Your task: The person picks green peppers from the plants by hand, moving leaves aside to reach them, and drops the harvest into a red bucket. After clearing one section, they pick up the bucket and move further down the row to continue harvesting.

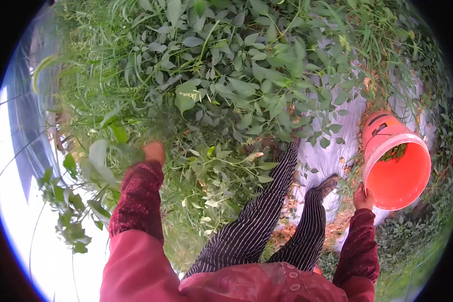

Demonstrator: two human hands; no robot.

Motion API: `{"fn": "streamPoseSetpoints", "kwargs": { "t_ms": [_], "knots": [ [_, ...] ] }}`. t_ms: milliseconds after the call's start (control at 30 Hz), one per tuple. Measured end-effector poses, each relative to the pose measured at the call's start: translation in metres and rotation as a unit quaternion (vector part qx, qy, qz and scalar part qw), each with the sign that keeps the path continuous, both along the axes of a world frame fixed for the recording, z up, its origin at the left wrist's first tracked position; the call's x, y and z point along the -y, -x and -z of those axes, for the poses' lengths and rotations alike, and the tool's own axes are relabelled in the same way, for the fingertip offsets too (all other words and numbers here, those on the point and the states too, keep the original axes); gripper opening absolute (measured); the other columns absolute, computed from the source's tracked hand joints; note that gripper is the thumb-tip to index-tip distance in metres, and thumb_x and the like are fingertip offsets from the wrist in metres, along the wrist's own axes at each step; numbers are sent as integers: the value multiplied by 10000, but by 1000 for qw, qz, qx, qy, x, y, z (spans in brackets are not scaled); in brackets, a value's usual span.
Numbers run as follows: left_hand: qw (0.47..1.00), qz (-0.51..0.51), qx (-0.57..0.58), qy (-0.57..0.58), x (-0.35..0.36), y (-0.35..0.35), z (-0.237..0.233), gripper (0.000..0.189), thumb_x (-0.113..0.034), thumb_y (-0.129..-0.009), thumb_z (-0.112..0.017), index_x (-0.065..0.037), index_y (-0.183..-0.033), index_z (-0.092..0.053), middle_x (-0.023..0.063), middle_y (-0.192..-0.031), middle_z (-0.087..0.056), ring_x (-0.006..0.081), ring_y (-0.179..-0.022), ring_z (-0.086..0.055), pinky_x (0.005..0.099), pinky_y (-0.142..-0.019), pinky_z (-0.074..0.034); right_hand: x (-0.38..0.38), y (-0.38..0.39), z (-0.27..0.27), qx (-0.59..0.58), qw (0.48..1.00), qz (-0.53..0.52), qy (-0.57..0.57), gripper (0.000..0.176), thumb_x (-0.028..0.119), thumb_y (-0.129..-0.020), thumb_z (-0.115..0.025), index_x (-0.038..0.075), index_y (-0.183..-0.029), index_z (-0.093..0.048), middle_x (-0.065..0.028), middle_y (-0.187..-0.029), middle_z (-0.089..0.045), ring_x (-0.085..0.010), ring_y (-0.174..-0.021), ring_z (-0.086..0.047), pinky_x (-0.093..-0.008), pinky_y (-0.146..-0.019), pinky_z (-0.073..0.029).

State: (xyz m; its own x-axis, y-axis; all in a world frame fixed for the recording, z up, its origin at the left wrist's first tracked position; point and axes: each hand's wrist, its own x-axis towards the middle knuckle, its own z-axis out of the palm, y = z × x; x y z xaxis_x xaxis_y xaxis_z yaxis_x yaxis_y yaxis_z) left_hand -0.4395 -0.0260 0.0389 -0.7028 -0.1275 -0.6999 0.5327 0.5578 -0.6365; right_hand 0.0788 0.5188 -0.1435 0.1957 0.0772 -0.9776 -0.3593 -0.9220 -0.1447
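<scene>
My right hand (363, 197) is closed on the rim of an orange-red bucket (385, 136), which tilts with its mouth toward me. Some green produce or leaves (393, 152) lie deep inside it, too small to name. On the other side, my left hand (154, 151) reaches into leafy green plants (206, 146). Foliage and blur hide its fingers, so whether it grips anything does not show.
Dense bushes and tall grass (100, 55) fill the area ahead. Pale plastic mulch sheeting (332, 121) runs along the ground on the right, with dry litter beside it. My shoe (328, 185) rests on the sheeting. A leafy branch (73, 206) hangs at the left.
</scene>
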Motion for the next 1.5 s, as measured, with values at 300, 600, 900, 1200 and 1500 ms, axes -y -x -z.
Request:
{"fn": "streamPoseSetpoints", "kwargs": {
  "t_ms": [300,600,900,1200,1500],
  "knots": [
    [948,-197,-158,-191,-11,-1,10,338,-302,-745,-623,-28,-941,-654,216,-889,-649,361,-829,-630,406,-768,-490,-2,-6,7,26,999,-29,-30,202,86,-877,-502,27,-1051,-585,-96,-1001,-643,-256,-929,-623,-335,-722,-532],
    [745,-453,-205,-445,6,9,38,375,-302,-751,-659,57,-855,-631,136,-646,-622,198,-554,-563,351,-568,-465,-7,20,-19,48,996,-69,-5,206,170,-902,-481,53,-1067,-526,-110,-1012,-638,-233,-935,-628,-362,-715,-512],
    [807,-420,16,-414,38,12,13,614,-382,-724,-725,52,-1120,-550,153,-882,-662,205,-764,-615,327,-728,-487,10,-4,-5,26,997,-68,-15,209,240,-899,-514,95,-1044,-556,-49,-1008,-648,-192,-979,-615,-349,-762,-489],
    [904,30,111,-412,-213,27,-31,231,-190,-773,-652,-33,-938,-616,163,-772,-628,333,-716,-614,399,-653,-498,50,98,-98,-106,957,-264,-57,301,258,-881,-576,70,-1113,-539,-51,-891,-605,-137,-741,-567,-258,-638,-475],
    [739,325,148,-571,-453,4,113,364,-208,-783,-655,-46,-1089,-541,143,-1066,-579,331,-876,-598,400,-754,-488,152,266,-104,-354,845,-397,-55,199,125,-891,-561,81,-1086,-561,-44,-873,-631,-121,-730,-609,-231,-640,-483]
  ]
}}
